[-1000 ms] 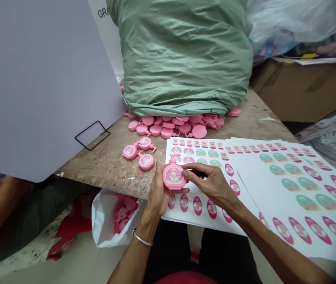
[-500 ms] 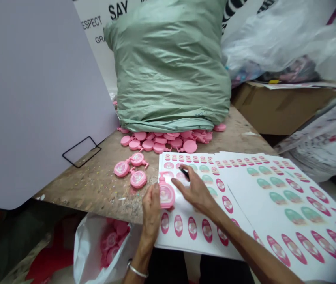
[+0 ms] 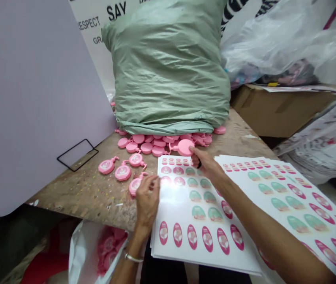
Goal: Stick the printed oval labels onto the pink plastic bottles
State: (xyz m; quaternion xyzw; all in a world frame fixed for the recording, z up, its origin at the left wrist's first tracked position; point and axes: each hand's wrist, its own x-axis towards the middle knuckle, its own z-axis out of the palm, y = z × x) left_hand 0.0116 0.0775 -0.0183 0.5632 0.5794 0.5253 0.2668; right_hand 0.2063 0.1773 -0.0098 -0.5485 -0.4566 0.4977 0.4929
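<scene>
My right hand [image 3: 205,161] reaches over the top of the left sticker sheet [image 3: 179,201], its fingers closed on the edge of a plain pink round piece [image 3: 186,147] at the front of the pink pile [image 3: 158,150]. A dark, thin tool [image 3: 199,164] shows under those fingers. Beside the sheet's left edge, my left hand [image 3: 148,197] has bent fingers and partly covers a pink piece with a picture on it [image 3: 134,186]; whether it grips anything is unclear. Three more pictured pieces [image 3: 122,172] lie to the left on the wooden table.
A big green bag [image 3: 170,71] stands behind the pile. At left are a pale panel [image 3: 37,98] and a black wire frame [image 3: 77,155]. More sticker sheets [image 3: 253,205], a cardboard box [image 3: 283,110] and plastic bags are at right. Below the table edge hangs a white bag [image 3: 79,252] of pink pieces.
My right hand has moved up and away to the pile and taken hold of a plain piece. The pictured piece left the sheet; one more lies among those on the table. My left hand moved slightly left.
</scene>
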